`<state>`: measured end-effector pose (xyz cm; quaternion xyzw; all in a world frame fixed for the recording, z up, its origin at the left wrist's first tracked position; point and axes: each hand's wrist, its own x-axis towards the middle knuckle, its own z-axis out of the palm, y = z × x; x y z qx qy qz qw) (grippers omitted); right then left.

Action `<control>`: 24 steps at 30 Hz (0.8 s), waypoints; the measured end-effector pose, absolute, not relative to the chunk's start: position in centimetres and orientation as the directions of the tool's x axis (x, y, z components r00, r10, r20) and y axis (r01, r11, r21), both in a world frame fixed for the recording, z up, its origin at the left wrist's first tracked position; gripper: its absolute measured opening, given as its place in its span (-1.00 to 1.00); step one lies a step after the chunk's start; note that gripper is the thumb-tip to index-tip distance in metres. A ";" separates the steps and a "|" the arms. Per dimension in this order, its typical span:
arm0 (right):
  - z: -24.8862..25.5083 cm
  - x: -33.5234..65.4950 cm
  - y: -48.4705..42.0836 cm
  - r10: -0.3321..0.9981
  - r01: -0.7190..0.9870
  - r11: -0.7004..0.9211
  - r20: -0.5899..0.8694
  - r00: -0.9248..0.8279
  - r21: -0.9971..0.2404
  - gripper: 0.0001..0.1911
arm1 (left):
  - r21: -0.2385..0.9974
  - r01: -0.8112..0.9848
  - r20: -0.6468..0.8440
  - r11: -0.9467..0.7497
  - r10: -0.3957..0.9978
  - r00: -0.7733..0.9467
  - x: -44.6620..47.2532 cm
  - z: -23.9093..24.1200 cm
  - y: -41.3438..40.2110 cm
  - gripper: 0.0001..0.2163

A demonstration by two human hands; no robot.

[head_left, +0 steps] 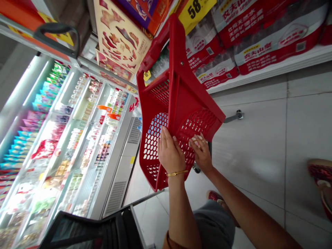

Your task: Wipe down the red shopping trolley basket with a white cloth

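Note:
A red plastic shopping basket (178, 93) with perforated walls fills the middle, appearing steeply tilted. My left hand (171, 150), with a gold bracelet at the wrist, straddles the basket's rim, its fingers on one side and the thumb on the other. Against the perforated outer wall, my right hand (201, 150) presses with bent fingers. Something small and pale shows at its fingertips, too unclear to name. A grey handle (58, 38) on a metal bar runs behind the basket. A caster wheel (239, 114) sticks out beyond its far side.
Red-wrapped packs of bottled water (269, 52) line a low shelf at upper right. Boxes (121, 34) are stacked behind the basket. A lit refrigerated display (64, 138) stands left. A black basket (98, 230) is at lower left. Another foot (323, 180) shows at right on the tiled floor (259, 145).

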<state>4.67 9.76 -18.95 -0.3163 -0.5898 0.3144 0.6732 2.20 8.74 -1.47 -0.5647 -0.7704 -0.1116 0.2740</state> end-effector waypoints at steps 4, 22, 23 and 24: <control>-15.7 5.1 10.5 0.784 -0.084 0.616 0.600 0.158 -0.783 -0.36 | -0.141 0.931 0.549 0.337 0.809 -0.210 2.1 -1.8 8.5 -0.52; -11.6 2.9 14.3 0.685 -0.027 0.725 0.716 0.135 -0.688 -0.58 | -0.096 0.932 0.603 0.348 0.766 -0.224 2.2 -1.6 8.3 -0.59; -11.9 3.0 14.2 0.671 -0.026 0.737 0.727 0.148 -0.675 -0.57 | -0.101 0.929 0.605 0.356 0.763 -0.227 2.3 -1.6 8.3 -0.59; -12.1 3.0 14.1 0.662 -0.022 0.744 0.733 0.159 -0.668 -0.56 | -0.106 0.926 0.606 0.364 0.762 -0.230 2.3 -1.6 8.3 -0.60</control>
